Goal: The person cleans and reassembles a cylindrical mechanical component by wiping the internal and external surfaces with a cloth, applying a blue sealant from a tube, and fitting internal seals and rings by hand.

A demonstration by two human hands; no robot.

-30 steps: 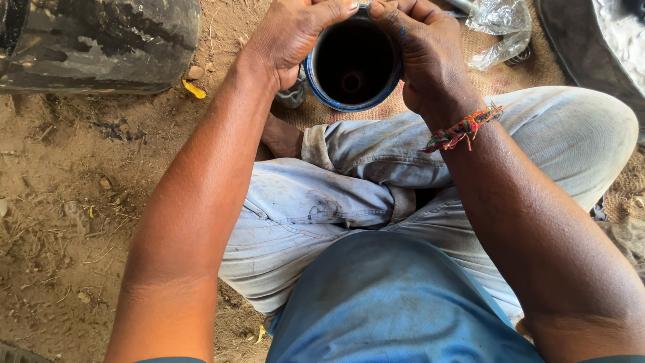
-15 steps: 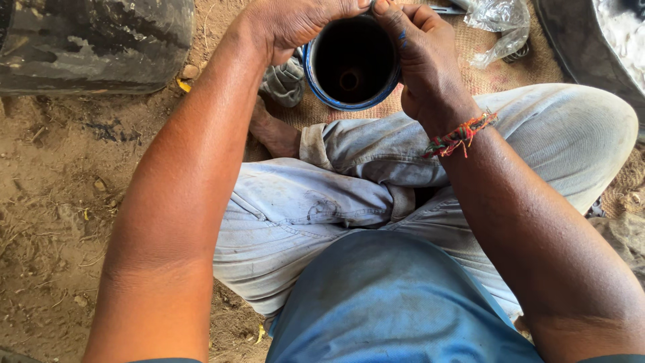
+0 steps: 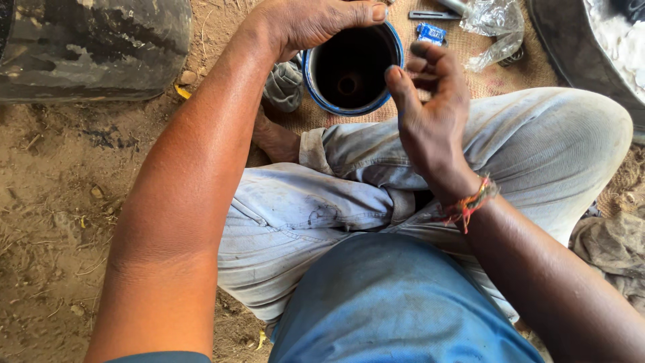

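Top edge of the view cuts off the back of the left hand — only thumb and part of the palm show. What lies at the far side of the can cannot be seen. The person's feet are mostly hidden; one bare foot shows under the left forearm, beside a grey rag.

The can is a round, open cylinder with a blue rim and outer wall, dark inside, with a small round boss or hole at the bottom centre. It is held above the woven mat, in front of the crossed legs in pale, stained trousers.

Left hand grips the can at its rim, thumb laid across the top edge. Right hand is off the can, just beside its right side — fingers loosely curled, open, holding nothing. A red-and-orange thread band circles the right wrist.

Around: a dark, worn drum lying at upper left on bare dirt; a crumpled clear plastic bag, a small blue packet and a flat metal tool on the mat; a dark basin at upper right, cut off, holding something white and unclear.
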